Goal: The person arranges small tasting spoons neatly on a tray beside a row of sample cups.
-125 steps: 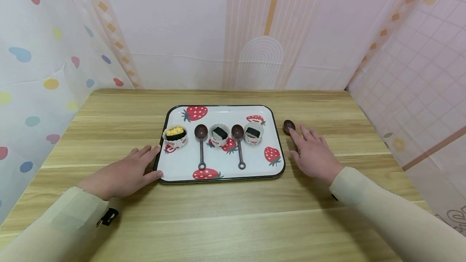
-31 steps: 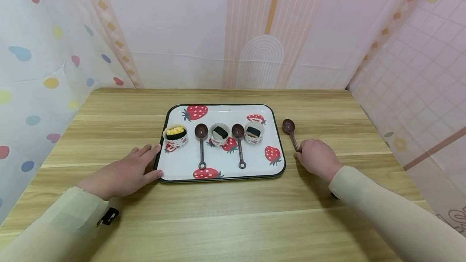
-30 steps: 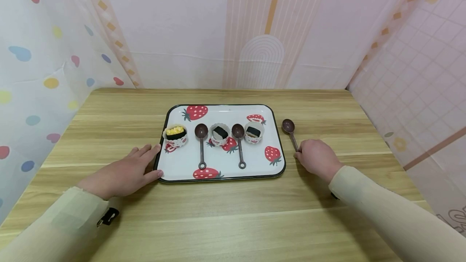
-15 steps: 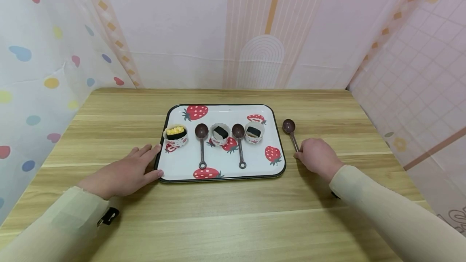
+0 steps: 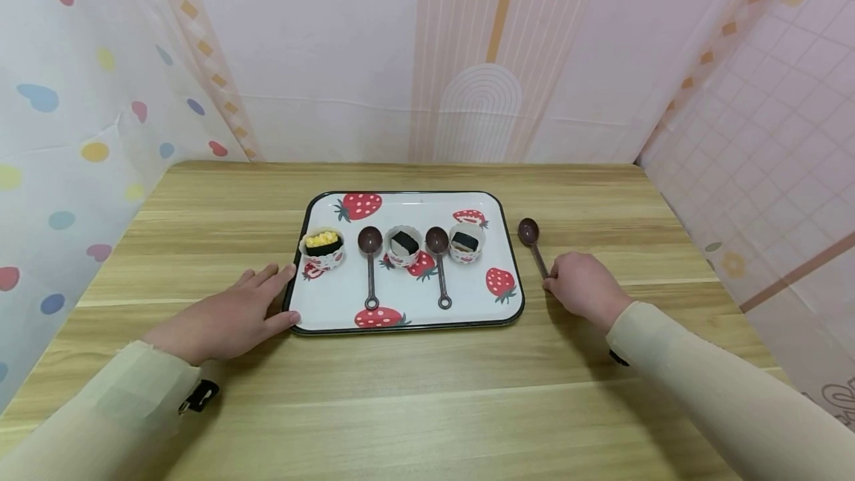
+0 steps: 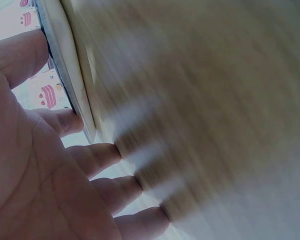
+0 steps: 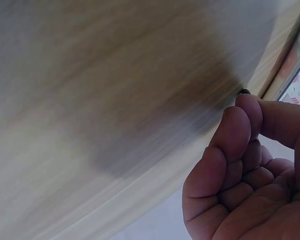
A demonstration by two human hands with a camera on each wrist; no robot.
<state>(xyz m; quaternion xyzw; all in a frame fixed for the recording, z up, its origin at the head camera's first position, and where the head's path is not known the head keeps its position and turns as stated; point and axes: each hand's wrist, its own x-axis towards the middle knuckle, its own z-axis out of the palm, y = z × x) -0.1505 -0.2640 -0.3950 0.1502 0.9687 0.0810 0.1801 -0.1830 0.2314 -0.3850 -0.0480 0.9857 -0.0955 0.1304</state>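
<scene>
My left hand (image 5: 227, 318) lies with spread, straight fingers at the left edge of a white tray (image 5: 434, 314) printed with strawberries; thumb and forefinger touch its rim. To the tray's right, my right hand (image 5: 584, 288) pinches the handle end of a brown scoop spoon (image 5: 529, 231), its bowl pointing away from me. The right wrist view shows that hand's curled fingers (image 7: 235, 132), with just a dark tip of the handle showing. On the tray are two more brown scoop spoons, one left (image 5: 370, 241) and one right (image 5: 437, 241), between paper cups of sushi.
The left paper cup (image 5: 323, 262) holds sushi with yellow topping. A middle cup (image 5: 403, 261) and a right cup (image 5: 465, 255) hold pieces wrapped in black. The wooden table (image 5: 414, 407) ends at a patterned cloth backdrop (image 5: 320, 58) behind and at both sides.
About four seconds ago the right hand reached with extended fingers over the spoon by the tray; since then it has drawn back and gripped the handle end. Left hand and tray stay put.
</scene>
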